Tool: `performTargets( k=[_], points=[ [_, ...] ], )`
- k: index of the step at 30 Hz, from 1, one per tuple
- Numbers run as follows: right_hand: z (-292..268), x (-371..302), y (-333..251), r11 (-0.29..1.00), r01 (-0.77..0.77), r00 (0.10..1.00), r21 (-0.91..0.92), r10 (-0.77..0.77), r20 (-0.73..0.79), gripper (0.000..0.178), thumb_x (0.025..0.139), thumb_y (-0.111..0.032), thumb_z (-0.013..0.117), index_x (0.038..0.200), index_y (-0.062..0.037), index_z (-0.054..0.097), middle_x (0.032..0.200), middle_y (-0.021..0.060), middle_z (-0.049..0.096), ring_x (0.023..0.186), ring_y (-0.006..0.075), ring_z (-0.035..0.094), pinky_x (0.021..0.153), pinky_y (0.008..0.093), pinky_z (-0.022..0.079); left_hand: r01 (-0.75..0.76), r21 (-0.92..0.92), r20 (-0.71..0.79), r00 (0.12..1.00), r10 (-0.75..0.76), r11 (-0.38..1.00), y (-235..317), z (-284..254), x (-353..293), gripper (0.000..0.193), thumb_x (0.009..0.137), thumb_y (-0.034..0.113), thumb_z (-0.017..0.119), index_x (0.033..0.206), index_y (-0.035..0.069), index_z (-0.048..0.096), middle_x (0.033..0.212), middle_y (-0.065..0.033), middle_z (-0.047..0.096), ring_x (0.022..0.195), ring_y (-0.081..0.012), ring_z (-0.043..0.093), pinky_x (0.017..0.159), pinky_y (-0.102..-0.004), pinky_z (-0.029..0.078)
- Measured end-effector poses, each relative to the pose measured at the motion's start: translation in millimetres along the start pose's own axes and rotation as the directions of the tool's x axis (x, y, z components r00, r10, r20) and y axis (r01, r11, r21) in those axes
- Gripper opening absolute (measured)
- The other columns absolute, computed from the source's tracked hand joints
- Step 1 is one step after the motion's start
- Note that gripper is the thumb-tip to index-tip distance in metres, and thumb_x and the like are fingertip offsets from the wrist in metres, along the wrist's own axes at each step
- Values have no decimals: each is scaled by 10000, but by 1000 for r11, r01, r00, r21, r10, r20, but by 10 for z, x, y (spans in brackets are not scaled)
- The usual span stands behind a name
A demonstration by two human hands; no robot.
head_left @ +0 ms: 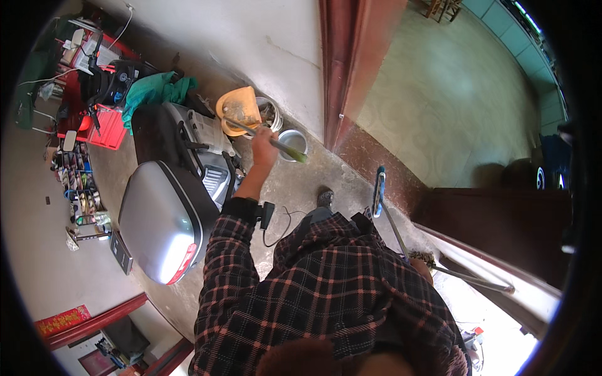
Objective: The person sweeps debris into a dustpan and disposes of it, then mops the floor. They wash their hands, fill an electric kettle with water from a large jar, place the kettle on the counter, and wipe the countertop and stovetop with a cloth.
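Observation:
My left hand (264,148) is closed round the long handle of an orange-yellow dustpan (241,105). The handle's green end (293,153) sticks out past my fist, above a grey bucket (293,145). Beside the dustpan is a round metal-looking container (271,116) with things in it. At my right side, my right hand (421,269) is partly hidden by my jacket and appears closed round the pole of a mop with a blue head (379,192). Another pole (473,279) runs outward from beside this hand; where it begins is hard to make out.
A scooter with a silver top box (157,222) stands close on my left, a green cloth (153,94) over its front. Red crates (106,130) and a shoe rack (81,182) lie beyond. To the right, a doorway with a raised brown sill (382,160) opens onto a tiled room.

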State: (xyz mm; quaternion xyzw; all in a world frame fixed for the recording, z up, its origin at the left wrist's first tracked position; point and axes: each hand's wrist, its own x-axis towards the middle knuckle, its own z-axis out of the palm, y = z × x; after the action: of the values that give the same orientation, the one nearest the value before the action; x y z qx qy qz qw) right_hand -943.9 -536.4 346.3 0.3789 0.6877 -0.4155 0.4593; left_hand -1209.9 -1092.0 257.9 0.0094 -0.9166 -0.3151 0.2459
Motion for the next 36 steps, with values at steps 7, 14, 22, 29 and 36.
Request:
performTargets(
  k=[7, 14, 22, 29, 36],
  points=[
    [484, -327, -1040, 999, 35, 991, 33, -39, 125, 214, 800, -56, 498, 599, -71, 427, 549, 24, 434, 453, 97, 408, 408, 237, 325, 211, 188, 375, 887, -269, 959, -582, 460, -120, 109, 819, 162, 557, 837, 60, 589, 1134, -169, 493, 887, -428, 501, 791, -515, 416],
    [388, -21, -1002, 988, 114, 972, -108, -88, 220, 210, 802, -74, 506, 600, -61, 447, 556, 44, 466, 454, 111, 427, 405, 250, 338, 439, 245, 478, 721, -502, 864, -468, 814, -473, 371, 896, 193, 424, 1206, -5, 478, 1252, -305, 392, 1078, -546, 444, 873, -478, 468],
    [-69, 346, -1098, 965, 190, 928, -179, -118, 352, 211, 803, -95, 515, 602, -49, 469, 564, 68, 502, 455, 128, 450, 402, 265, 352, -25, 171, 57, 998, 16, 985, -584, 392, 274, 97, 742, 48, 609, 751, 50, 513, 987, -168, 555, 861, -363, 539, 738, -459, 445],
    [-507, 777, -1179, 869, 420, 828, -262, -248, 503, 114, 792, -67, 498, 695, -10, 511, 582, 104, 503, 468, 185, 499, 404, 309, 408, 632, 68, -405, 724, -558, 772, -451, -359, 1559, 252, 821, 299, 627, 937, 77, 654, 866, -191, 648, 791, -394, 615, 670, -450, 479],
    [126, 676, -1914, 782, 113, 866, 613, -380, 325, 205, 832, -204, 485, 910, -24, 543, 722, 119, 589, 626, 263, 614, 592, 383, 540, 743, -38, -654, 487, -579, 668, -1212, -1033, 2306, 577, 819, 569, 556, 833, 3, 664, 711, -206, 645, 678, -395, 627, 636, -470, 498]
  ],
)
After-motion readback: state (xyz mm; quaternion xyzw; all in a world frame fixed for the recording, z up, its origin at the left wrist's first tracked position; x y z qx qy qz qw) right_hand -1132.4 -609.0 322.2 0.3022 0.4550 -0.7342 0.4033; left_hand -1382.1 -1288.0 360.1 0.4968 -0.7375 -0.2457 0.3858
